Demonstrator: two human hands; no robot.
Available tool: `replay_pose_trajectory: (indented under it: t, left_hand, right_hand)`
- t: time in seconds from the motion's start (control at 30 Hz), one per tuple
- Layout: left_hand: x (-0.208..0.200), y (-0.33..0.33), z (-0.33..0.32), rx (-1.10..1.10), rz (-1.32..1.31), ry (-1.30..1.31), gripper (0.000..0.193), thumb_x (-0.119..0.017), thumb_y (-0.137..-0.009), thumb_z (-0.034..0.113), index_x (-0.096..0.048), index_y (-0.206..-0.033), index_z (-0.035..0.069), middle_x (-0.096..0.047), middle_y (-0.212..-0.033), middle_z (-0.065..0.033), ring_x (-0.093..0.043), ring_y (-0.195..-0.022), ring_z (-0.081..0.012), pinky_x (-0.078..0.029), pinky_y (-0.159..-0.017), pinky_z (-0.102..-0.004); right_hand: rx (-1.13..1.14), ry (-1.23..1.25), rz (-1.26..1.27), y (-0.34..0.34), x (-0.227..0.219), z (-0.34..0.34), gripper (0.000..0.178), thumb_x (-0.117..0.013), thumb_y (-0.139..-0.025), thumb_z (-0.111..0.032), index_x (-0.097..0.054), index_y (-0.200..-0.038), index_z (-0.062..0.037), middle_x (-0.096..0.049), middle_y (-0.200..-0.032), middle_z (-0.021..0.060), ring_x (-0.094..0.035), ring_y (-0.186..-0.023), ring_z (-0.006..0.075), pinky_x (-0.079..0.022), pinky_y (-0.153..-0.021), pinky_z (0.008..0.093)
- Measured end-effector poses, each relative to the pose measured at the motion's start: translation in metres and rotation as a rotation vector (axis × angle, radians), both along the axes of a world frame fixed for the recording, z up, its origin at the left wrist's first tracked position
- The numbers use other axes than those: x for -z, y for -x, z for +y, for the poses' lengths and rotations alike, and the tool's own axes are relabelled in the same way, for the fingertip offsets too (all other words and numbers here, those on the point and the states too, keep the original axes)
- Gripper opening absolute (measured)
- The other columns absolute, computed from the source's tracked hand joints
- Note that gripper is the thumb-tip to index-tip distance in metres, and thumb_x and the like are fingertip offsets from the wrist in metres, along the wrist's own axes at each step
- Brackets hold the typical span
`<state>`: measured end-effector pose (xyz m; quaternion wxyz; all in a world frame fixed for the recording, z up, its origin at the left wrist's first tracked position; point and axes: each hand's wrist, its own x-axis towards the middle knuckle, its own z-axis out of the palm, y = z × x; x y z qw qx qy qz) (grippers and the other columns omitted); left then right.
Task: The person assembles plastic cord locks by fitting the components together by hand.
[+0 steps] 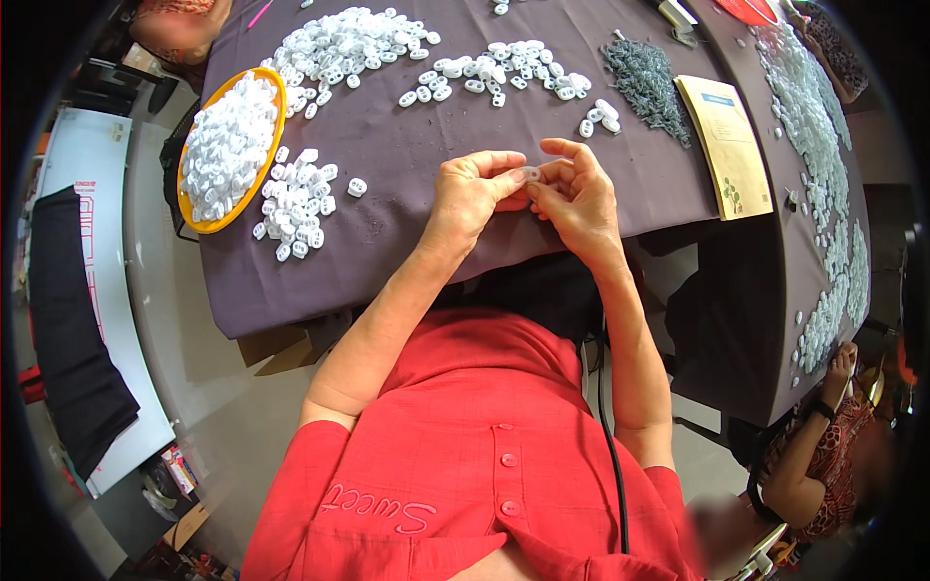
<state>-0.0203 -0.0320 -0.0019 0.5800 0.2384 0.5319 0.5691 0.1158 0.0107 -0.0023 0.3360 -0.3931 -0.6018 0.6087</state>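
Observation:
Over the table's near edge, my left hand (463,198) and my right hand (584,208) meet fingertip to fingertip. Between them is a small white oval plastic piece (531,173), which looks like a cord lock. My left thumb and forefinger pinch it from one side. The right thumb and fingers close on its other side, partly covering it; anything smaller in them is hidden. Beyond my hands lies a scattered group of similar white pieces (499,68), with a few more (603,116) nearer my right hand.
At the left stand a yellow-rimmed basket (201,229) of white pieces and a loose heap (295,208). A larger heap (339,44) lies behind. Right are small dark grey parts (647,87), a tan booklet (725,145) and translucent pieces (809,116). Other people sit around the table.

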Motion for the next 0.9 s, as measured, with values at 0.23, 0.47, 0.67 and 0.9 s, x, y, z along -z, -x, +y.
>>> replay_pose_trajectory:
  t: [0.23,0.47,0.67,0.9]
  left_hand:
    - [-0.001,0.008,0.004,0.175,0.099,0.015,0.018,-0.055,-0.087,0.012,-0.061,-0.095,-0.002,-0.065,-0.082,-0.0091,-0.064,-0.070,-0.0160,-0.054,-0.059,-0.0265]
    - [-0.005,0.011,0.005,0.185,0.149,0.080,0.018,-0.055,-0.087,0.016,-0.063,-0.089,-0.001,-0.064,-0.078,-0.0063,-0.063,-0.066,-0.0129,-0.053,-0.056,-0.0247]
    - [-0.006,0.012,0.006,0.192,0.149,0.085,0.018,-0.056,-0.086,0.015,-0.063,-0.089,-0.001,-0.063,-0.077,-0.0057,-0.062,-0.066,-0.0123,-0.053,-0.056,-0.0248]
    - [-0.010,0.015,0.006,0.204,0.026,0.136,0.018,-0.057,-0.085,0.015,-0.064,-0.089,-0.001,-0.063,-0.077,-0.0056,-0.062,-0.068,-0.0118,-0.053,-0.058,-0.0248]
  right_hand:
    - [0.023,-0.003,0.032,0.000,0.002,-0.001,0.041,-0.060,-0.078,0.005,-0.044,-0.115,-0.0001,-0.059,-0.082,0.0052,-0.055,-0.067,0.0063,-0.044,-0.057,0.0180]
    - [0.064,-0.570,-0.257,0.006,-0.002,-0.004,0.034,-0.067,-0.070,-0.001,-0.056,-0.102,-0.0012,-0.058,-0.083,0.0045,-0.055,-0.068,0.0089,-0.045,-0.056,0.0223]
    - [-0.001,-0.710,-0.238,0.006,0.004,0.005,0.024,-0.066,-0.067,-0.003,-0.060,-0.090,-0.0017,-0.057,-0.081,0.0098,-0.059,-0.066,0.0231,-0.048,-0.058,0.0304]
    - [0.037,-0.748,-0.251,0.006,0.008,0.002,0.021,-0.063,-0.071,-0.003,-0.061,-0.092,-0.0015,-0.059,-0.083,0.0071,-0.058,-0.066,0.0164,-0.047,-0.059,0.0268]
